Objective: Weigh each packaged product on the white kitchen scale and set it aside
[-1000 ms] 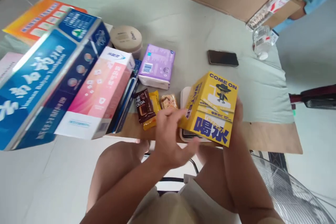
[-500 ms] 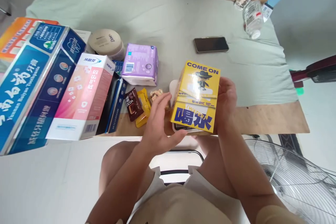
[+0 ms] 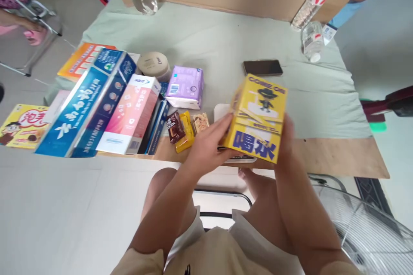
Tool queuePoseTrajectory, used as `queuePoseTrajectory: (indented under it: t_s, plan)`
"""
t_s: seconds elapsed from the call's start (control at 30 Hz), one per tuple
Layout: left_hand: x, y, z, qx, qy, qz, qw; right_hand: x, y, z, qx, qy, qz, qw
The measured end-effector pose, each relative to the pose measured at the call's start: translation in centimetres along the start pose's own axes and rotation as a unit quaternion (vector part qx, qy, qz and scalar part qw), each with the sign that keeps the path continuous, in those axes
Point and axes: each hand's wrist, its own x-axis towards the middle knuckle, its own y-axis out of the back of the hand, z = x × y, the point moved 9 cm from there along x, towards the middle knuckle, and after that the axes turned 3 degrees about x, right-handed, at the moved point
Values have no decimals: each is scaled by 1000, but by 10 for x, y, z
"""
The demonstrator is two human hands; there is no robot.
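A yellow box (image 3: 260, 116) with "COME ON" and large blue characters on it is held between my hands, slightly blurred. My left hand (image 3: 208, 148) presses its left side, fingers and thumb against the lower edge. Along the right side, my right hand (image 3: 287, 137) grips it, most of its fingers hidden behind the box. Under the box lies a flat white device (image 3: 221, 111) like a small scale, mostly covered. Left of that sit a brown cocoa packet (image 3: 175, 128), a yellow packet (image 3: 185, 132) and a pale nutty snack piece (image 3: 201, 123).
Toothpaste boxes, including a large blue one (image 3: 85, 103) and a pink one (image 3: 130, 114), stand at left. Behind are a purple pack (image 3: 185, 86), a round tub (image 3: 154, 64), a phone (image 3: 263, 68) and bottles (image 3: 312, 41). A fan (image 3: 371, 223) stands lower right.
My left hand has closed in from beside the yellow box onto its left side. The box has shifted right and tilted clockwise, with my right hand following. The camera view has also shifted.
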Motion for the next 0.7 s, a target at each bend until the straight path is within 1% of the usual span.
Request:
queuePoseTrajectory:
  t_s: [0.03,0.1,0.17,0.23,0.27,0.33,0.37,0.43,0.5,0.57,0.6,0.67,0.7]
  plan:
    - [3,-1,7,-4,-36,4,999,-2,0,-6,19,-7,-3,1000]
    - [11,-2,16,-15,-87,10,996,-2,-1,-24,43,5,-3,999]
    - [22,0,17,-27,-101,23,994,6,-10,-44,25,35,-10,999]
    - [34,4,12,-39,-87,49,994,23,-21,-58,3,59,-3,998]
    - [39,7,8,-44,-68,73,994,35,-26,-62,-1,70,11,997]
    - [43,16,-4,-60,-8,139,988,65,-32,-65,0,90,50,995]
    - [41,20,-10,-72,28,177,981,81,-35,-63,-1,94,64,993]
    - [31,23,-23,-111,95,242,959,113,-41,-52,-15,86,72,994]
    - [18,17,-37,-182,156,274,931,142,-46,-36,-33,64,68,995]
    - [9,0,-51,-289,216,269,893,164,-49,-19,-47,33,68,996]
    - [6,-10,-57,-346,243,259,869,172,-49,-11,-55,17,69,996]
    - [3,-27,-64,-440,277,242,819,182,-51,4,-69,-12,66,995]
    - [4,-31,-65,-473,282,237,800,185,-53,9,-75,-25,60,995]
